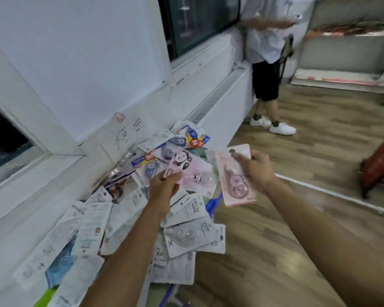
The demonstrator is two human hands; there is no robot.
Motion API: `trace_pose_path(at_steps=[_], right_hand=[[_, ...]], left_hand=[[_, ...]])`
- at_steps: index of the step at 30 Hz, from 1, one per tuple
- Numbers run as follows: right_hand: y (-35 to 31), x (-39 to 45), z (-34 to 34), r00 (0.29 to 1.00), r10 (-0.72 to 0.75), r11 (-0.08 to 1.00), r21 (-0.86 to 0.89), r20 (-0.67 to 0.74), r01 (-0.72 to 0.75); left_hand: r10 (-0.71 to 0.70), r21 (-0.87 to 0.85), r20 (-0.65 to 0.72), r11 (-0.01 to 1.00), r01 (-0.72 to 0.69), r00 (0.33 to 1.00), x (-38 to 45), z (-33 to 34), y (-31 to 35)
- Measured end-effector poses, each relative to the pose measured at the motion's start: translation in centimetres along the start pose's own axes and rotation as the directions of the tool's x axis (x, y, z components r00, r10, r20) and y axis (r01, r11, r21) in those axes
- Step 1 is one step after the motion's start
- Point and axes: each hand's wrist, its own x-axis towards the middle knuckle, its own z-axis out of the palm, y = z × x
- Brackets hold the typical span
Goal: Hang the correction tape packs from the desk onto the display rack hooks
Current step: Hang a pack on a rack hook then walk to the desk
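A heap of correction tape packs (182, 238) lies spread over the surface below me, some face up, several showing their white backs. My right hand (256, 168) grips a pink correction tape pack (234, 185) by its upper right edge and holds it upright above the heap's right side. My left hand (164, 188) reaches into the middle of the heap, and its fingertips pinch the corner of a pink panda-print pack (194, 171). No display rack hooks are clear in view.
A white window ledge and wall (75, 96) run along the left. A person in a white shirt and black shorts (266, 63) stands at the back on the wooden floor (319, 151). Shelves (346, 76) stand far right, a red object (379, 165) at the right edge.
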Motion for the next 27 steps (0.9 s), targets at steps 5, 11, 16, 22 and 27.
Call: trace_pose_path(at_steps=[5, 11, 16, 22, 27], right_hand=[[-1.0, -3.0, -13.2, 0.994, 0.017, 0.999, 0.033, -0.104, -0.013], [-2.4, -8.6, -31.6, 0.947, 0.01, 0.999, 0.048, -0.321, 0.005], [-4.2, -14.0, -45.8, 0.82, -0.032, 0.999, 0.016, -0.572, 0.051], [-4.7, -18.1, -59.7, 0.597, -0.031, 0.999, -0.006, -0.802, 0.044], [-5.5, -18.2, -70.3, 0.459, -0.025, 1.0, -0.016, -0.888, 0.022]], left_hand=[[-0.009, 0.069, 0.285, 0.998, -0.012, 0.958, -3.9, 13.9, -2.2], [-0.055, 0.159, 0.566, 0.986, -0.043, 0.823, -12.1, 31.6, -6.9], [-0.11, 0.183, 0.714, 0.983, -0.032, 0.691, -20.1, 45.6, -10.4], [-0.192, 0.235, 0.816, 0.972, -0.009, 0.545, -28.3, 60.1, -14.0], [-0.246, 0.272, 0.861, 0.962, 0.007, 0.445, -32.2, 71.8, -16.6]])
